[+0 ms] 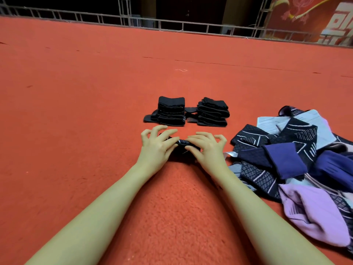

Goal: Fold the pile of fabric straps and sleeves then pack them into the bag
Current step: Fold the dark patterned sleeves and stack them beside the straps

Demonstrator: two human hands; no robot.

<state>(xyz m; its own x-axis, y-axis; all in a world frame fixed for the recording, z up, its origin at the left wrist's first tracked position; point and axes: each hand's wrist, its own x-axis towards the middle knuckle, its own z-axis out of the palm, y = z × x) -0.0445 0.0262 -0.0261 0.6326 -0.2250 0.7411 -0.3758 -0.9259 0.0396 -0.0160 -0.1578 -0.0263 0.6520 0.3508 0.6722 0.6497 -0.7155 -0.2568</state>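
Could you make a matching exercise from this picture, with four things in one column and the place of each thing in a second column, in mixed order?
Things:
1. two stacks of folded black straps
2. unfolded pile of fabric sleeves
3. small dark piece
4. metal railing

Places:
A. at the far edge of the red carpet
B. on the carpet at the right
C. between the left hand and the right hand
D. just beyond the hands, side by side

Pairs: 1-D, 2-B, 3-C, 4-A
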